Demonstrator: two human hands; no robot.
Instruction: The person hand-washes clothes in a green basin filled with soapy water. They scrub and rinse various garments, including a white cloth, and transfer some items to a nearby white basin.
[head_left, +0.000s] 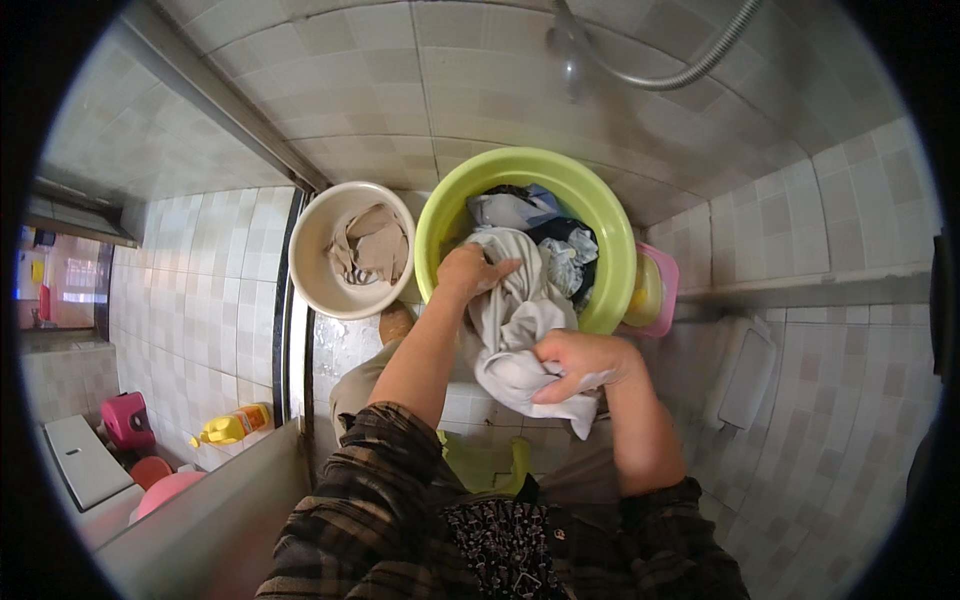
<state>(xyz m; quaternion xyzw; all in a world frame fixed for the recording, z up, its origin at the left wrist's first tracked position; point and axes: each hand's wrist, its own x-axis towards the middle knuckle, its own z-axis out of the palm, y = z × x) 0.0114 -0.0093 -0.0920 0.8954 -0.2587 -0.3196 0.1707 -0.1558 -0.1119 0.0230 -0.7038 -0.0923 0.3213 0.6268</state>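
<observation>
A bunched length of pale wet cloth hangs over the near rim of a lime-green plastic tub. My left hand grips its upper part at the tub's left side, thumb pointing right. Nearer to me, my right hand is closed on the cloth's lower end, with whitish suds on the wrist. Dark, grey and patterned clothes lie inside the tub behind the cloth. To the left stands a cream plastic basin with a beige garment in it.
A pink basin holding a yellowish bowl sits against the tub's right side. A metal shower hose hangs above. At left, past a door track, are a yellow bottle and a magenta stool.
</observation>
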